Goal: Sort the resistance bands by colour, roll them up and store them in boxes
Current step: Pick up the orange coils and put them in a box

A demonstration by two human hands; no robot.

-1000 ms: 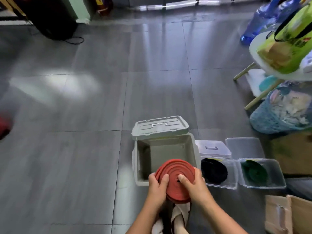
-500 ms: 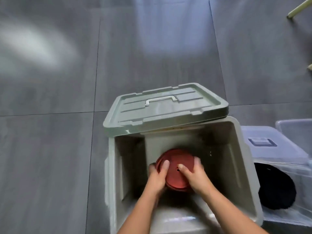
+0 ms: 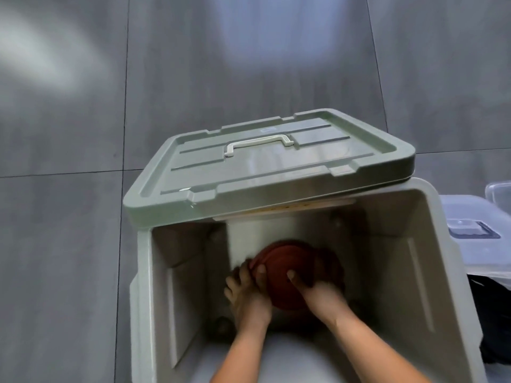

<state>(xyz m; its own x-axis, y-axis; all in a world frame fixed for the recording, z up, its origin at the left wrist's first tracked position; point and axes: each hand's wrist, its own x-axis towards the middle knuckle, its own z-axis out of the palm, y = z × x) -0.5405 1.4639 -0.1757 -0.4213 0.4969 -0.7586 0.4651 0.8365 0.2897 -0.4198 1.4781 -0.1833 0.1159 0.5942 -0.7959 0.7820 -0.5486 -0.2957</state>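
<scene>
Head view: two hands hold a red rolled band (image 3: 290,258) deep inside the grey-green box (image 3: 141,272).
The left hand (image 3: 249,297) and the right hand (image 3: 323,297) each have a curled grip on opposite edges of the roll, low in the box. The lid (image 3: 276,172) lies across the box's far rim. A clear tub (image 3: 464,217) stands just right of the box.

1 grey-green box (image 3: 431,244) at centre, 1 matching lid (image 3: 276,172) on its far rim, 1 white handle (image 3: 258,143), 1 red band roll (image 3: 290,272) inside, 2 hands, left hand (image 3: 249,297) and right hand (image 3: 323,295), 1 clear lid (image 3: 464,225) right, 1 black roll (image 3: 495,313) near right, partly cut off
</scene>
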